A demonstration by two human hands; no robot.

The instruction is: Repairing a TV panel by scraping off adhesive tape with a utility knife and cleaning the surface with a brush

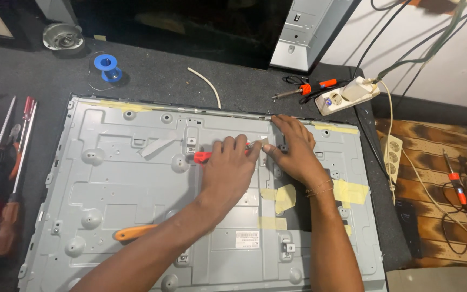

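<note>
Head view: looking down on a grey metal back panel (136,178) lying flat on a dark table (152,75), filling most of the middle.

Left hand (231,167): fingers curled tight, fisted around a red-handled tool (202,157), with only the red end sticking out to the left of the knuckles and a thin metal tip (255,145) showing past the fingers to the right. Forearm coming up from the near edge of the table, slanting toward the far right, wrist roughly straight, back of the hand up.

Right hand (293,151): mostly flat, fingers spread narrowly, pressed palm-down on the panel close to its far edge; thumb and forefinger pinching a small pale bit of tape (265,140) right beside the tool tip. Forearm running almost straight up from the near edge, thin bracelet (320,188) at the wrist. Both hands just beside one another, thumbs nearly touching.

Yellowish tape strips (283,196) stuck to the panel just below the right wrist. Orange-handled tool (135,232) lying on the panel near the left forearm, partly hidden under it. Blue spool (106,62) toward the far left corner of the table, screwdrivers (14,162) along the left edge, soldering iron (305,89) and white power strip (347,96) near the far right corner.
</note>
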